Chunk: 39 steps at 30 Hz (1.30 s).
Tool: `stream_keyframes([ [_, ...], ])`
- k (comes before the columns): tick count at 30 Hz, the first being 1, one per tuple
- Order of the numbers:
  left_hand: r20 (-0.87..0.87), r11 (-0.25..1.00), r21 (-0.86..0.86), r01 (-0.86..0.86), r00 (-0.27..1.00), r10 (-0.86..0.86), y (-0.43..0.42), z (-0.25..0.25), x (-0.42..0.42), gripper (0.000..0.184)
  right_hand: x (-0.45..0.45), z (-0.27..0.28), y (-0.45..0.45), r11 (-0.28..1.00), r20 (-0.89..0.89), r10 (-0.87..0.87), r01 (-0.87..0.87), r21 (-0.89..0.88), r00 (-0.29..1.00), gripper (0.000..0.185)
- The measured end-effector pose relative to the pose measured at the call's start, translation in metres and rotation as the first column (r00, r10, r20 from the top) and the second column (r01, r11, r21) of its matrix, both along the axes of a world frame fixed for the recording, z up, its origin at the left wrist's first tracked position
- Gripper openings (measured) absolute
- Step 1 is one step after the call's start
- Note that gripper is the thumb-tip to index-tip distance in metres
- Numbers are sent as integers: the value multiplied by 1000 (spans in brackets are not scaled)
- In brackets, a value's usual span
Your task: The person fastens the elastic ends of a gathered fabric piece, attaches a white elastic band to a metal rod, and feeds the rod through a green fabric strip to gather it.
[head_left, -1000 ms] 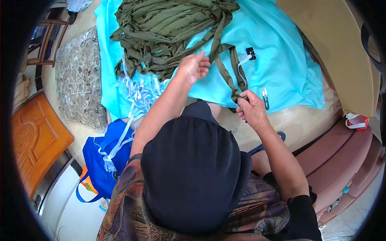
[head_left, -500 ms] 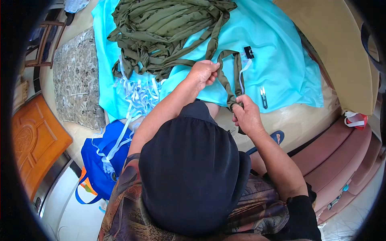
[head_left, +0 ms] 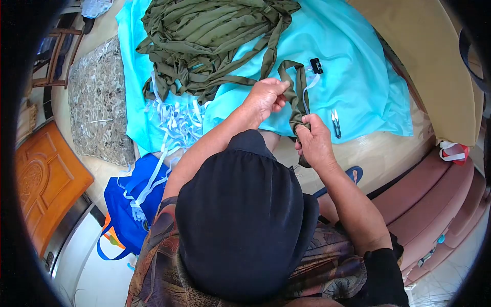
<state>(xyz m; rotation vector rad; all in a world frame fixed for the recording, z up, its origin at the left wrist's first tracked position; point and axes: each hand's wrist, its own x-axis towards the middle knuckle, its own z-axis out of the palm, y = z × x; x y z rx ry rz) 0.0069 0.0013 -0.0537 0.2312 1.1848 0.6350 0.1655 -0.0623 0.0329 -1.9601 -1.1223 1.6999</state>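
Note:
Between my hands runs a long olive-green fabric strip (head_left: 295, 102), part of it looping up over the turquoise cloth (head_left: 353, 61). My left hand (head_left: 268, 97) is closed, pinching the strip between thumb and fingers. Lower and to the right, my right hand (head_left: 314, 139) grips the strip where it is bunched, and a short end hangs below. A narrow white ribbon (head_left: 313, 82) comes from beside a black binder clip (head_left: 316, 66) and runs down along the strip. Thread snips (head_left: 335, 124) lie right of my right hand. Beyond my left hand is a large heap of olive strips (head_left: 204, 41).
Tangled white ribbons (head_left: 179, 120) lie at the cloth's near left and trail onto a blue bag (head_left: 123, 204). A patterned cushion (head_left: 97, 102) is at the left. A tan panel (head_left: 424, 61) and a pink sofa (head_left: 434, 204) stand to the right.
My left hand has moved slightly right, toward my right hand, and the right hand has risen a little. The strip between them is more bunched.

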Motion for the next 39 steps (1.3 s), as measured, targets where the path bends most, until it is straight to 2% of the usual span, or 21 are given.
stream_keyframes([
  [2, 2, 972, 86, 218, 976, -219, -8, 6, 3, 25, 2, -8, 3, 998, 12, 1, -2, 68, 1000, 23],
  [3, -5, 938, 129, 323, 946, -325, -10, 11, 4, 26, 3, -6, 8, 999, 12, -5, 4, 47, 1000, 26],
  [5, 52, 902, 142, 408, 907, -418, -11, 15, 1, 26, 6, 1, 20, 1000, 15, -18, 18, 7, 1000, 34],
  [8, 74, 857, 131, 498, 857, -509, -10, 19, -5, 25, 13, 0, 23, 995, -245, -64, 43, -90, 967, 43],
  [9, 84, 854, 118, 508, 851, -518, -10, 18, -7, 26, 17, 0, 25, 989, -274, -59, 20, -144, 960, 43],
  [10, 94, 850, 103, 517, 845, -526, -10, 17, -8, 26, 21, -1, 26, 992, -279, -54, 20, -123, 959, 42],
  [14, 172, 980, -24, 200, 966, -193, -8, 17, -12, 32, 25, -3, 22, 998, -242, -39, 28, -50, 970, 40],
  [16, 191, 992, -125, -32, 980, 56, -1, 9, -20, 34, 24, -3, 19, 1000, -216, -4, 0, -19, 976, 40],
  [17, 143, 989, -124, -75, 985, 93, 4, 4, -21, 30, 23, -1, 19, 1000, -200, 17, -20, -9, 980, 39],
  [21, 57, 995, -63, -77, 995, 81, 11, -7, -10, 28, 12, 1, 16, 995, -102, 93, -88, 52, 990, 34],
  [25, 123, 996, -79, 45, 992, -35, 5, 4, 1, 25, 13, -7, 17, 980, 49, 169, -173, 96, 984, 32],
  [28, 214, 986, -67, 150, 968, -132, 2, 15, 2, 23, 17, -17, 22, 935, 157, 217, -251, 250, 964, 34],
  [31, 234, 981, -6, 193, 954, -186, 9, 24, -4, 20, 18, -10, 28, 919, 169, 282, -316, 234, 944, 34],
  [34, 218, 994, 68, 81, 971, -94, 16, 29, -3, 19, 16, 8, 36, 995, -155, 90, -82, 59, 984, 34],
  [37, 227, 995, 95, -10, 974, -12, 19, 25, -5, 16, 21, 17, 41, 991, -178, 121, -129, -33, 977, 34],
  [39, 237, 994, 106, -39, 971, 13, 21, 26, -8, 13, 25, 15, 38, 988, -173, 150, -143, 55, 973, 31],
])
